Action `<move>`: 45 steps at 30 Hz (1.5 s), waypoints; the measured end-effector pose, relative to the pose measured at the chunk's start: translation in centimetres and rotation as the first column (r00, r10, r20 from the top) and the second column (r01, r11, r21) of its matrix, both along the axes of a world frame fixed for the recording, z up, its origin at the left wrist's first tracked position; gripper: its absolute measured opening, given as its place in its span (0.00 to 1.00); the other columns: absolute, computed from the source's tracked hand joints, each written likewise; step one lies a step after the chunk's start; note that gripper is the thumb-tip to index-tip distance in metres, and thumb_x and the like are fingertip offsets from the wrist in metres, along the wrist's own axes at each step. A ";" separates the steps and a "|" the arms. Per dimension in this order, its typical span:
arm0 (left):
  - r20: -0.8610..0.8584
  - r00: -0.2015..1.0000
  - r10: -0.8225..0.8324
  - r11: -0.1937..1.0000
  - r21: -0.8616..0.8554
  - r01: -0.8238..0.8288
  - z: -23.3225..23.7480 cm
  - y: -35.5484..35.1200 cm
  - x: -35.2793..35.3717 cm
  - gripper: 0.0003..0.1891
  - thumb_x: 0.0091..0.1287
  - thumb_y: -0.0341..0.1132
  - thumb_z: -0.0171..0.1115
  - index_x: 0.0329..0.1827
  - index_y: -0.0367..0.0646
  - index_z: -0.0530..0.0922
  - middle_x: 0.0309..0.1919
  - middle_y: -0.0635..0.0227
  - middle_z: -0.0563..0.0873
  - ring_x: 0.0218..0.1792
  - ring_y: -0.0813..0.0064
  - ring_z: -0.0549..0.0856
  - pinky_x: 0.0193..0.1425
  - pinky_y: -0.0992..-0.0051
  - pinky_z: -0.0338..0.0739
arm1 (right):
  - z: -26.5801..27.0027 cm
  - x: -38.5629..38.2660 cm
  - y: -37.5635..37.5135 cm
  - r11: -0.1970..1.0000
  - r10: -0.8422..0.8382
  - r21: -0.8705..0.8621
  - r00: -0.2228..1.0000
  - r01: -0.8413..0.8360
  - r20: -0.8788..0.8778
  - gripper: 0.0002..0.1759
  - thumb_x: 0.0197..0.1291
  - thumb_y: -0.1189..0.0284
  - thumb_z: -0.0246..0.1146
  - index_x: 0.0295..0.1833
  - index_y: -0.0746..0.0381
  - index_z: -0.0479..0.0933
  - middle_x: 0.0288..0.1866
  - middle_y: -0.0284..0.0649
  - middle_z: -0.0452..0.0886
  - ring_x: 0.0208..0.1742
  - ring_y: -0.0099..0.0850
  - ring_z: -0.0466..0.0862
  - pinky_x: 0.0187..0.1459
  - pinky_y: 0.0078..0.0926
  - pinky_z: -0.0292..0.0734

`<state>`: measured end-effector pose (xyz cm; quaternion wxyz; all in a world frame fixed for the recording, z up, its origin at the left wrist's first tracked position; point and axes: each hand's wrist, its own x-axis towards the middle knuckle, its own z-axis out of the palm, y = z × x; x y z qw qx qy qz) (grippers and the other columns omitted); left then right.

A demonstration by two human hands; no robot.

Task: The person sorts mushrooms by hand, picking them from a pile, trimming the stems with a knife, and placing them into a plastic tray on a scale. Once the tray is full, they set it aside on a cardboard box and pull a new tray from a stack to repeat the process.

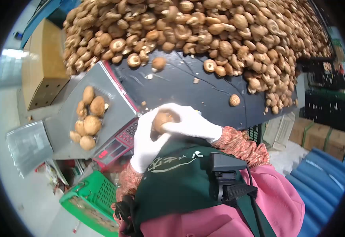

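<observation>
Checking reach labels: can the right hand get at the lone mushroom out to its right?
Probably yes: nothing stands between the right hand and the lone mushroom, though that hand seems busy with another mushroom.

One head-worn camera looks forward and down, near both hands [193, 123].

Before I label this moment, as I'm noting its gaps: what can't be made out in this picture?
All in the head view:
Held mushroom: whether it has a stem; the left hand and right hand cover part of it.
Scale display: any reading; too small and blurred.
Mushroom pile: its full extent; cut off by the top edge.
Green basket: its contents; blurred.
</observation>
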<state>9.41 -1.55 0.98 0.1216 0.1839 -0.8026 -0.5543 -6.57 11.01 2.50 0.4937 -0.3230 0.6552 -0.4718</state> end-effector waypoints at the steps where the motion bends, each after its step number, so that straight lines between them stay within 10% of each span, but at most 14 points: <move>1: 0.033 0.999 -0.022 0.995 -0.101 0.025 0.1 0.4 -0.5 0.38 0.55 0.25 0.76 0.71 0.36 0.71 0.61 0.54 0.78 0.63 0.59 0.80 0.68 0.65 0.76 | -0.6 0.0 0.3 0.999 -0.033 0.007 0.999 0.033 -0.025 0.28 0.63 0.61 0.67 0.66 0.62 0.74 0.56 0.48 0.84 0.58 0.38 0.84 0.62 0.33 0.77; 8: 0.124 0.986 -0.113 0.993 0.050 0.107 0.2 1.7 -2.1 0.37 0.57 0.24 0.75 0.72 0.37 0.70 0.64 0.57 0.77 0.63 0.64 0.80 0.69 0.67 0.75 | -3.3 -1.1 3.3 0.961 -0.275 0.049 0.935 0.271 0.224 0.26 0.65 0.66 0.67 0.65 0.65 0.74 0.59 0.43 0.81 0.61 0.29 0.80 0.63 0.31 0.75; 16: 0.204 0.971 -0.125 0.992 0.050 0.117 -0.8 1.1 -2.5 0.33 0.62 0.24 0.70 0.72 0.35 0.69 0.60 0.55 0.79 0.59 0.65 0.82 0.66 0.67 0.76 | -8.2 -0.8 2.2 0.922 -0.318 0.142 0.914 0.360 -0.253 0.27 0.65 0.65 0.66 0.67 0.64 0.72 0.57 0.52 0.83 0.58 0.41 0.85 0.60 0.35 0.79; 20: 0.210 0.971 -0.110 0.994 0.023 0.108 -1.0 0.9 -2.7 0.32 0.64 0.23 0.67 0.72 0.35 0.69 0.59 0.56 0.79 0.58 0.66 0.81 0.67 0.67 0.75 | -7.5 -0.8 1.7 0.975 -0.222 -0.010 0.970 0.222 -0.097 0.30 0.65 0.65 0.65 0.70 0.62 0.70 0.52 0.50 0.82 0.53 0.42 0.84 0.57 0.37 0.80; 24: 0.217 0.970 -0.112 0.990 -0.061 0.128 -0.1 1.0 -3.0 0.30 0.64 0.22 0.65 0.72 0.35 0.70 0.59 0.57 0.79 0.57 0.66 0.81 0.66 0.68 0.75 | -9.5 -3.8 8.7 0.898 -0.324 -0.155 0.380 0.413 -0.866 0.29 0.55 0.67 0.71 0.62 0.61 0.74 0.59 0.48 0.78 0.60 0.44 0.78 0.59 0.42 0.74; 26: 0.265 0.960 -0.088 0.996 0.038 0.081 -0.2 1.1 -3.0 0.30 0.65 0.22 0.65 0.72 0.36 0.70 0.59 0.57 0.79 0.57 0.66 0.81 0.66 0.69 0.75 | -8.7 -5.3 12.8 0.782 -0.196 -0.082 0.119 0.618 -0.973 0.29 0.53 0.66 0.71 0.62 0.58 0.75 0.63 0.48 0.75 0.61 0.45 0.76 0.59 0.42 0.73; 32: 0.247 0.958 -0.147 0.989 0.027 0.145 -0.9 1.4 -3.6 0.29 0.65 0.23 0.65 0.71 0.36 0.71 0.59 0.56 0.80 0.59 0.64 0.81 0.66 0.68 0.75 | -11.2 -5.4 17.5 0.757 -0.273 0.066 0.405 0.651 -0.873 0.31 0.54 0.63 0.73 0.63 0.59 0.76 0.58 0.46 0.78 0.54 0.46 0.78 0.56 0.41 0.77; 36: 0.250 0.955 -0.157 0.978 -0.098 0.186 -0.5 1.7 -3.8 0.30 0.64 0.24 0.66 0.71 0.36 0.71 0.62 0.53 0.79 0.62 0.60 0.80 0.69 0.65 0.73 | -8.0 -2.8 9.8 0.835 -0.501 0.056 0.798 0.548 -0.334 0.33 0.58 0.62 0.73 0.67 0.59 0.73 0.62 0.51 0.76 0.62 0.49 0.78 0.61 0.40 0.77; 37: 0.248 0.952 -0.177 0.962 -0.161 0.221 -0.8 1.4 -3.7 0.31 0.64 0.25 0.67 0.72 0.36 0.70 0.65 0.51 0.78 0.65 0.56 0.78 0.72 0.62 0.70 | -7.2 -2.4 8.9 0.881 -0.450 -0.066 0.786 0.468 -0.425 0.32 0.59 0.63 0.71 0.68 0.59 0.72 0.64 0.51 0.75 0.63 0.48 0.78 0.62 0.39 0.76; 39: 0.223 0.950 -0.217 0.933 -0.239 0.269 -0.8 1.3 -3.8 0.31 0.64 0.26 0.67 0.72 0.36 0.70 0.67 0.49 0.76 0.67 0.53 0.77 0.73 0.61 0.69 | -5.9 -3.3 9.0 0.923 -0.369 -0.181 0.640 0.341 -0.674 0.29 0.62 0.66 0.68 0.67 0.59 0.73 0.66 0.49 0.76 0.66 0.48 0.77 0.64 0.39 0.75; 45: 0.387 0.895 -0.224 0.839 -0.390 0.379 -3.7 0.2 -3.3 0.32 0.65 0.37 0.67 0.72 0.35 0.70 0.73 0.43 0.70 0.72 0.45 0.69 0.75 0.54 0.63 | -8.0 -11.9 16.6 0.564 -0.627 -0.300 0.163 0.770 -0.761 0.20 0.60 0.75 0.68 0.59 0.62 0.78 0.51 0.43 0.81 0.46 0.37 0.84 0.50 0.32 0.80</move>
